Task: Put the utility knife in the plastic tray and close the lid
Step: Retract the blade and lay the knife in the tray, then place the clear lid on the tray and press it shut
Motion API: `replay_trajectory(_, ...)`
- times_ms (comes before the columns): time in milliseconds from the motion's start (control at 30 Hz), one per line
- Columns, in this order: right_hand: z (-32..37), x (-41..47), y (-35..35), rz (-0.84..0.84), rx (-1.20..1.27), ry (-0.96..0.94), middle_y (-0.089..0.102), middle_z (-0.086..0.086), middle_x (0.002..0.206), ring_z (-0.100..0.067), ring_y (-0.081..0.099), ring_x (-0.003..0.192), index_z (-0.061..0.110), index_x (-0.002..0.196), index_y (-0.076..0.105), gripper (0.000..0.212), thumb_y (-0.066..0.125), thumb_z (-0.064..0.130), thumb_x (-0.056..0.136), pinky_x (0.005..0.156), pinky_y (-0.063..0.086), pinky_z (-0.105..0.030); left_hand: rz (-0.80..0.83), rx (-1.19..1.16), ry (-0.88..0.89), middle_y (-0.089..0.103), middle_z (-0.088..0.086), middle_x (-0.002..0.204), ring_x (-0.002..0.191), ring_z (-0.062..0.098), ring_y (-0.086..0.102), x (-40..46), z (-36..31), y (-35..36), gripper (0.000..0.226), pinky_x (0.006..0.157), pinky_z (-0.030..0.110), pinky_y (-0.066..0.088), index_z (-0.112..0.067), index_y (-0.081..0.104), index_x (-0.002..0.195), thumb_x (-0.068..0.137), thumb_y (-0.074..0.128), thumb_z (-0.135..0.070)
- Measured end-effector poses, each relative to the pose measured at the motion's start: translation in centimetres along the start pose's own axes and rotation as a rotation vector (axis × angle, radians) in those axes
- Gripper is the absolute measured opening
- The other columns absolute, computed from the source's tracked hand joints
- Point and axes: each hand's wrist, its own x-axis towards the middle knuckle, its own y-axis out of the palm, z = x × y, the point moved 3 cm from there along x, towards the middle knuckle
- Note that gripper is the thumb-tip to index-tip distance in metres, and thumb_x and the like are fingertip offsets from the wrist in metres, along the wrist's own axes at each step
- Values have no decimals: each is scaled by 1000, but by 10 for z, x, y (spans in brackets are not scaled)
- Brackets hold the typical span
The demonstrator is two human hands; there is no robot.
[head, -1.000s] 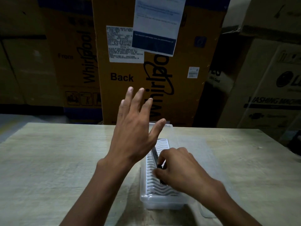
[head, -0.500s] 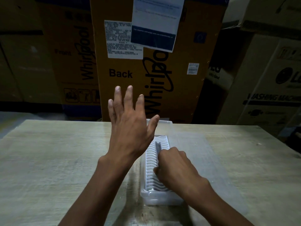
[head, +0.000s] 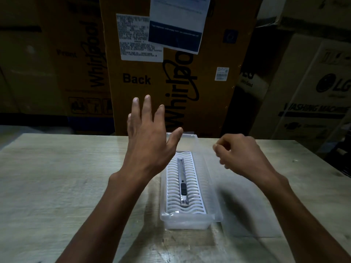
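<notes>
Right hand (head: 241, 154) fingertips motion-blurred

The plastic tray (head: 190, 218) is clear, like glass. Inside it sits a white rack (head: 191, 179) with wavy lines going across, row after row. The utility knife (head: 182, 179) is silver-grey with a black slider. The worktop (head: 57, 177) is pale grey-brown with thin wood streaks. Behind it, one big box (head: 178, 76) is orange-brown with black letters and white stickers. Another box (head: 315, 103) is light tan with black print.
</notes>
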Motion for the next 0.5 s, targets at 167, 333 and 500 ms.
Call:
replay_trajectory(167,-43,12,35,212,-249,150,66,-4,117,-18,62,94,21,116,61,32,65,42,92,82,54,-37,39,28,-4,-17,6,169,151,26,-29,-1,0,2,74,124,47,-8,-22,15,157,96,39,-57)
replay_trajectory(333,-53,12,52,355,-314,199,40,-6,147,-32,45,129,26,128,49,59,67,59,82,103,47,-55,74,32,-13,-19,6,168,151,26,-30,-1,2,7,73,123,49,-8,-24,17,157,96,40,-57)
replay_trajectory(500,-59,13,55,390,-267,209,36,-4,149,-33,46,128,28,129,44,66,70,61,78,103,48,-54,115,23,-27,-19,4,168,151,25,-29,-2,2,12,71,123,51,-6,-26,21,156,96,44,-55)
